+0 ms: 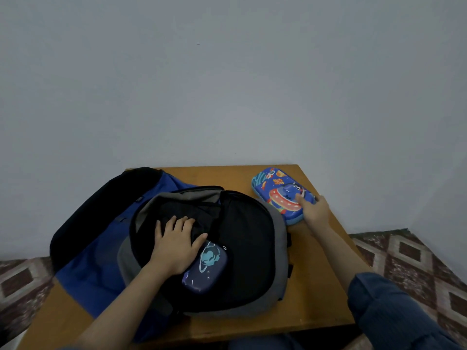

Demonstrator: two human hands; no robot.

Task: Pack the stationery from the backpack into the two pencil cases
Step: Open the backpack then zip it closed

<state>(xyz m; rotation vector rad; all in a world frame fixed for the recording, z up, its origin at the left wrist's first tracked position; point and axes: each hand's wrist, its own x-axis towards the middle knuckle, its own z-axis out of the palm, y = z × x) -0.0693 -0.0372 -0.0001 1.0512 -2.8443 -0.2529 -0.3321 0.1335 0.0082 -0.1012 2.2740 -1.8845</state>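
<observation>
Quick look from my end of the feed. The backpack [101, 261] lies flat on the small wooden table [316, 299] with its main compartment unzipped and gaping toward me. My left hand [177, 246] is inside the opening, fingers fairly straight and spread flat on the black lining, not wrapped round anything. The thumb lies along the top edge of the navy pencil case [207, 266], which sits in the mouth of the bag. My right hand [317, 212] has the space pencil case [275, 188] by its near end, thumb pressed on top and the other fingers curled round the side. That case is out on the table's far right corner, just beside the bag.

I'd call this the get-both-cases-out step. I can't see any loose stationery; the bag interior is too dark. To do it well I'd hook the fingers under the navy case and lift it straight up past the grey rim so the zipper edge doesn't snag it.

Room is tight. The bag eats most of the tabletop, and the space case is near the right edge, so a careless nudge could tip it onto the patterned floor [404, 261]. The bare strip along the near right side looks like the best spot to park both cases.
</observation>
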